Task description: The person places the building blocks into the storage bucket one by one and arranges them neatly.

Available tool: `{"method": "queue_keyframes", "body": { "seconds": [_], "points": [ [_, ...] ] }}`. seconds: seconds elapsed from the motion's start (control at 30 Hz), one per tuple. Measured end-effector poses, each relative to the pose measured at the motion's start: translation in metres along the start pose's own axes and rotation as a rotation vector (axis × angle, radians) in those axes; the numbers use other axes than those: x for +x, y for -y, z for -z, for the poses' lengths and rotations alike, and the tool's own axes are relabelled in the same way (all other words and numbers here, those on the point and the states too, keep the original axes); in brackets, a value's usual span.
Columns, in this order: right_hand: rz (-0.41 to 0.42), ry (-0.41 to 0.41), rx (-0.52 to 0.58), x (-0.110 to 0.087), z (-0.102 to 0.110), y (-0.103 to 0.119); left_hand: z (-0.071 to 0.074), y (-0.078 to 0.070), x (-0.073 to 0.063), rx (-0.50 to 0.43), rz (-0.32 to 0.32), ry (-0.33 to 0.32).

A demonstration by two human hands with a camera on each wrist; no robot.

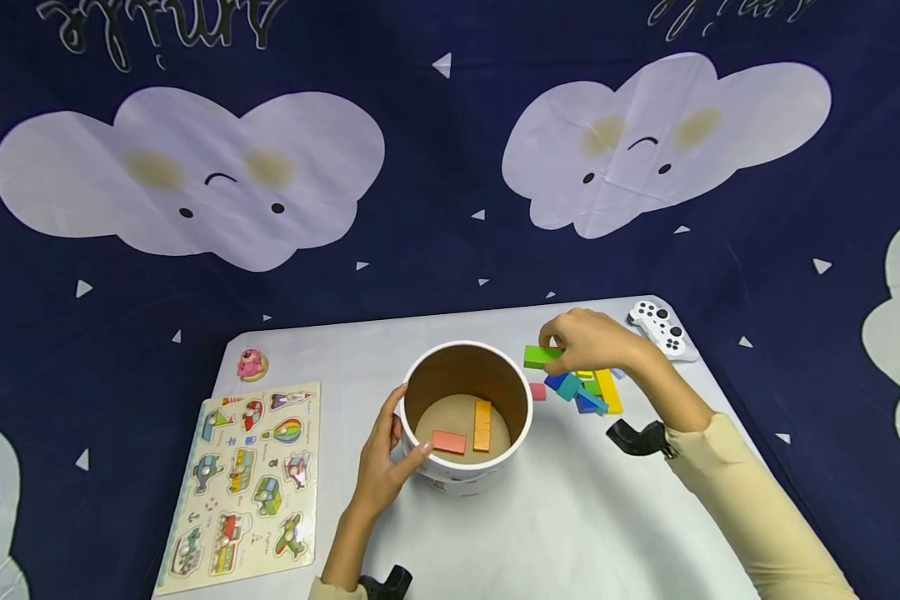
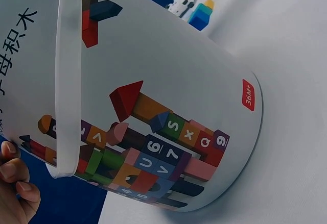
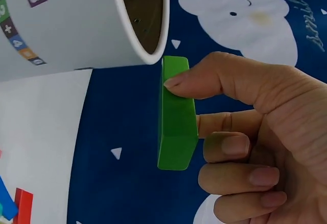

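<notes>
A green block (image 3: 176, 117) is pinched between the thumb and fingers of my right hand (image 1: 591, 340), close to the rim of a round white bucket (image 1: 468, 468). My left hand (image 1: 382, 462) holds the bucket by its left side, thumb over the rim. Inside the bucket lie an orange block (image 1: 482, 426) and a salmon-red block (image 1: 448, 442). Below my right hand is a pile of coloured blocks (image 1: 583, 398), blue, teal, yellow and green. A pink block (image 1: 537, 392) lies between the pile and the bucket. Printed toy bricks decorate the bucket's outside in the left wrist view.
A wooden picture puzzle board (image 1: 255, 475) lies on the left of the white table (image 1: 540, 517). Behind it sits a small pink figure (image 1: 252, 365). A white game controller (image 1: 657, 330) rests at the back right corner. A dark blue cloth with clouds hangs behind.
</notes>
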State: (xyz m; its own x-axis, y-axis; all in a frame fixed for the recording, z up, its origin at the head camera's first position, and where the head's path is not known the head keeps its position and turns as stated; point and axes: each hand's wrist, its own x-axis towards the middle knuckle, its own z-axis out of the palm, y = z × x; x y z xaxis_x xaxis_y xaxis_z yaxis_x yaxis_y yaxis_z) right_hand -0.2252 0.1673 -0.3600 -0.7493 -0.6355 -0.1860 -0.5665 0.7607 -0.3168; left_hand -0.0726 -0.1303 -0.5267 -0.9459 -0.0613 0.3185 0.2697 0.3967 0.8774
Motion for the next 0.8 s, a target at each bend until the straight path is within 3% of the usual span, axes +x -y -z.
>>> {"method": "queue_keyframes", "body": {
  "seconds": [0.4, 0.8],
  "points": [
    [0.084, 0.024, -0.009, 0.003, 0.011, 0.025, 0.000, 0.001, 0.000, 0.009, 0.003, -0.004],
    [0.164, 0.113, -0.065, 0.018, 0.013, 0.052, 0.000, 0.001, 0.000, 0.010, 0.009, -0.005]
  ]
}}
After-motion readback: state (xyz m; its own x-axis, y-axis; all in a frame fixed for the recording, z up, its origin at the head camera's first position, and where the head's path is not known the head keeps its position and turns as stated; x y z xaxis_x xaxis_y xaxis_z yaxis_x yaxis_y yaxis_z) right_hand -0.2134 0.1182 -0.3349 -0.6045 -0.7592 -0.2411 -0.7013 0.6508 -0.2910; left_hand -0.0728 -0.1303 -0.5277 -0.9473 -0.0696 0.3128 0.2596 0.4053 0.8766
